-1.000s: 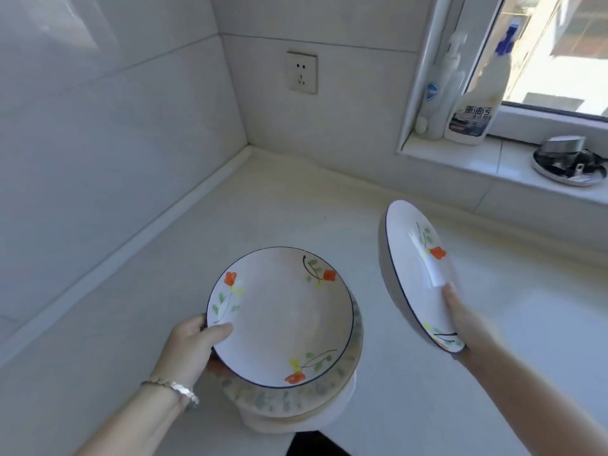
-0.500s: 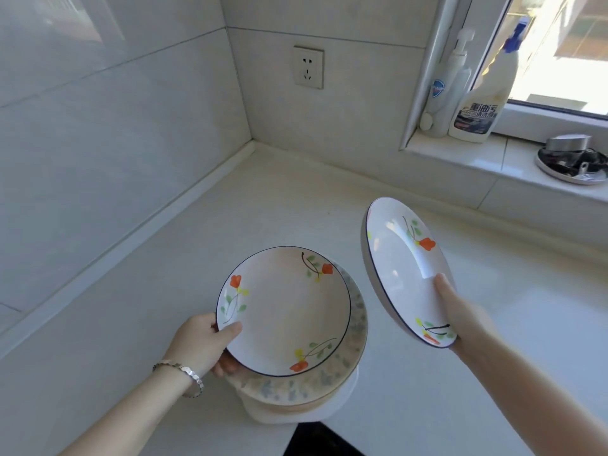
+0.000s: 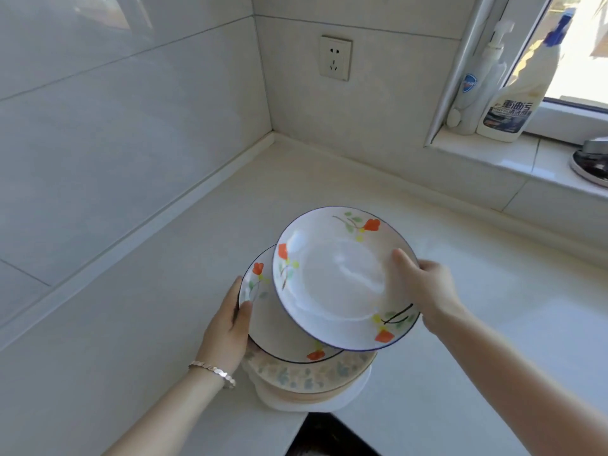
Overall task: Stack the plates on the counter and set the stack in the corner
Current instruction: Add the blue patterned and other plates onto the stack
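Clamping: right hand [image 3: 427,291] grip on top plate [image 3: 332,278]; left hand [image 3: 230,320] grip on stack [image 3: 296,363]

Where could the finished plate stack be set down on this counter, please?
Bare counter runs from the stack to the wall corner below the socket, and right of the right hand. The sill is crowded with bottles.

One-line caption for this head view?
Right hand lowers white flowered ceramic plate onto plate stack steadied by left hand.

Tilted floral plate [image 3: 332,281] over plate stack [image 3: 296,366]
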Motion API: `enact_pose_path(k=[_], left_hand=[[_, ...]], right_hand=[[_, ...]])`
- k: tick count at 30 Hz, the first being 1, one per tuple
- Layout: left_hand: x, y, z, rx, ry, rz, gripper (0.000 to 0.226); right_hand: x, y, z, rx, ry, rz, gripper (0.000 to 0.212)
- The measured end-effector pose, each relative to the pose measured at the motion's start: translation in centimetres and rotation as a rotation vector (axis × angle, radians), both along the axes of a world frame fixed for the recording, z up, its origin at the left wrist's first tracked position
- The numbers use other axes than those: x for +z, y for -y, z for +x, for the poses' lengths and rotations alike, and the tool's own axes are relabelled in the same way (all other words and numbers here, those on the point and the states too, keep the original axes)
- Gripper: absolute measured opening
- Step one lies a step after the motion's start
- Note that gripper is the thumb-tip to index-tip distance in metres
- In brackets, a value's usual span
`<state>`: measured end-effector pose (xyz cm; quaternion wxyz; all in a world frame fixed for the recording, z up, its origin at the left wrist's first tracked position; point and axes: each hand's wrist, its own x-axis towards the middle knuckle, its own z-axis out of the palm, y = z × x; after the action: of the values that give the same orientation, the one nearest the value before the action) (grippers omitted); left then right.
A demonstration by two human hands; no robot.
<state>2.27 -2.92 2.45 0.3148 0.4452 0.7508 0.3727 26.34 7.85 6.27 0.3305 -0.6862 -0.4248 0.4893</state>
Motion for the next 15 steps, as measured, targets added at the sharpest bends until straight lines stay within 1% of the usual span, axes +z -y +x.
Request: enact_pose_path(k=[2, 4, 8, 11, 15], left_hand=[[0.0, 0.0, 0.6, 0.043, 0.056, 0.037, 0.045], [0.0, 0.0, 0.9, 0.051, 0.1, 0.043, 0.046], [-0.5, 0.1, 1.1, 0.029, 0.092, 0.051, 0.048], [-0.6, 0.2, 1.4, 0.042, 0.102, 0.053, 0.046], [-1.2, 0.1, 1.7, 0.093, 0.13, 0.081, 0.044]], right_hand=[[-0.2, -0.2, -1.2, 0.075, 0.051, 0.058, 0.041], [-0.5, -0.3, -2.1, 0.144, 0.118, 0.099, 0.034], [-0.9, -0.1, -2.8, 0.218, 0.242, 0.172, 0.03], [-0.9, 0.4, -2.5, 0.283, 0.332, 0.188, 0.019], [-1.0, 1.2, -2.3, 0.324, 0.398, 0.243, 0.032]])
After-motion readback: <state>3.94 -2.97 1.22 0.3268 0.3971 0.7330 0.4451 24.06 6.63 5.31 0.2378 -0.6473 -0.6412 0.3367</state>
